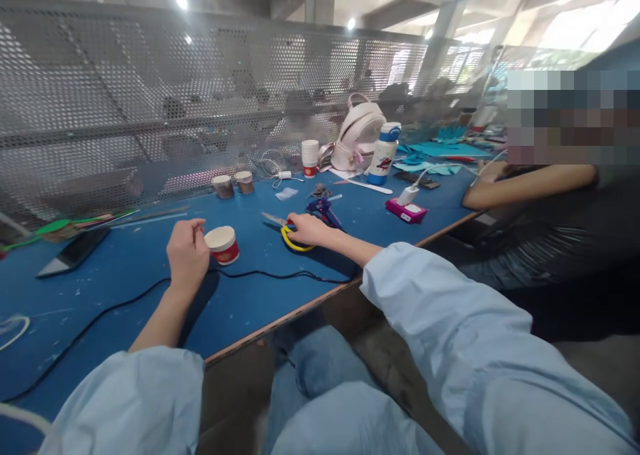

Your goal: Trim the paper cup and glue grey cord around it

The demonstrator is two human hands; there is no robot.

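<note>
The blue table (265, 298) bears scissors (285, 236) under the right hand (309, 230).

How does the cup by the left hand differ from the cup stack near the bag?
The cup is single; the stack has several nested cups. The cup looks squat; the stack is taller than wide. The cup is by the left hand; the stack stands farther back, by the bag. Both show white and red.

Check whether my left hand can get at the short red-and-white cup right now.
Probably yes: the left hand is right beside the short cup, with nothing visible between them.
</note>
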